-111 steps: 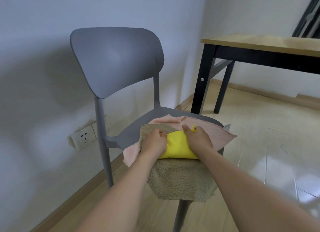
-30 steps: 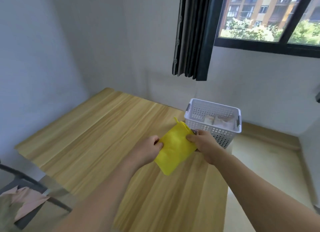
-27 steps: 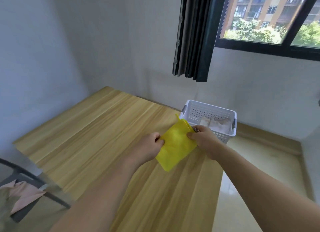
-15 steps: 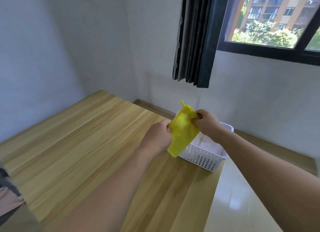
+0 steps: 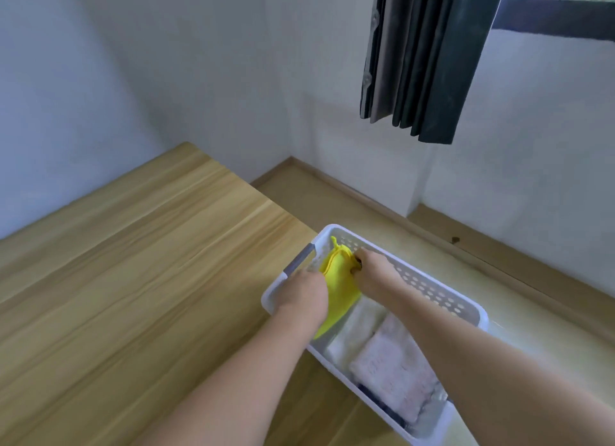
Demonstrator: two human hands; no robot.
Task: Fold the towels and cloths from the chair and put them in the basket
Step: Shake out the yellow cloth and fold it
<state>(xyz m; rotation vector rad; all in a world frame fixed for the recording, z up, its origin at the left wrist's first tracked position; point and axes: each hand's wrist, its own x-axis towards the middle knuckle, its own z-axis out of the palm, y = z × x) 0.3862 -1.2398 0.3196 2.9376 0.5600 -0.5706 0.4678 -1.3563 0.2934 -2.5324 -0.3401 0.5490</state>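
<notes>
A white perforated basket (image 5: 442,300) with a grey handle sits at the right edge of the wooden table (image 5: 133,295). A folded yellow cloth (image 5: 337,286) stands on edge inside the basket's far end. My left hand (image 5: 304,299) grips its near side and my right hand (image 5: 369,272) pinches its far side. Beside it in the basket lie a folded white towel (image 5: 356,335) and a folded pink towel (image 5: 392,369), with a dark cloth (image 5: 382,405) partly hidden under them. The chair is out of view.
A dark curtain (image 5: 419,56) hangs from the window at the upper right. Pale walls meet in the corner behind the table. Glossy floor (image 5: 332,192) with a wooden skirting board runs beyond and to the right of the table.
I carried the folded yellow cloth from the chair over to the table. Within the last second both hands lowered it from above the basket down into the basket's far end.
</notes>
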